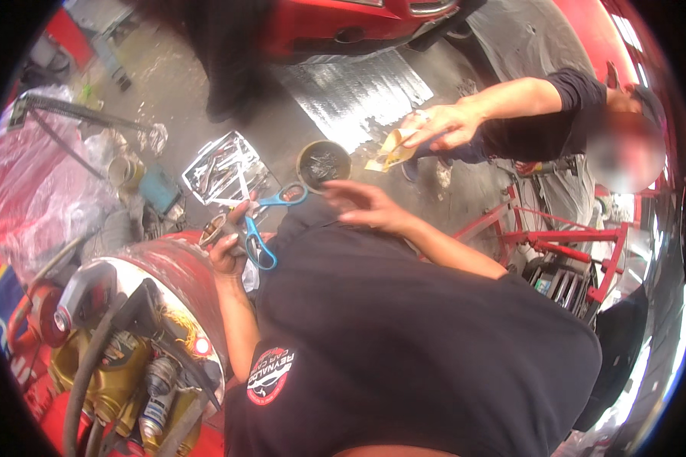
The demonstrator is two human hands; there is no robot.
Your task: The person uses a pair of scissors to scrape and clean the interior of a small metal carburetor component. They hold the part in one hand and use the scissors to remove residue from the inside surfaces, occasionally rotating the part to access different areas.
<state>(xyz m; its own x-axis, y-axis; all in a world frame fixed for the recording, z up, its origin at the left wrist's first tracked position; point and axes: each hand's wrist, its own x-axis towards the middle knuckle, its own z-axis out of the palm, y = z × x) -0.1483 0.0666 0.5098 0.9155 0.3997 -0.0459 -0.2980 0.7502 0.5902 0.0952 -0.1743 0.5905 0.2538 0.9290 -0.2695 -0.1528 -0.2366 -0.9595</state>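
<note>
My left hand is closed around a pair of scissors with blue looped handles, held in front of my dark shirt. A brownish ring-shaped object also sits at its fingers; I cannot tell its kind. My right hand is off to the right of the scissors, fingers stretched out and nothing visible in it. Just beyond it stands a round bucket with small dark bits inside. Across from me, a co-worker's hand grips a piece of yellowish paper.
At my left, a red drum stands beside bottles, a spray can and hoses. White-edged scraps and a silvery sheet lie on the floor. A red car is ahead; a red metal frame stands right.
</note>
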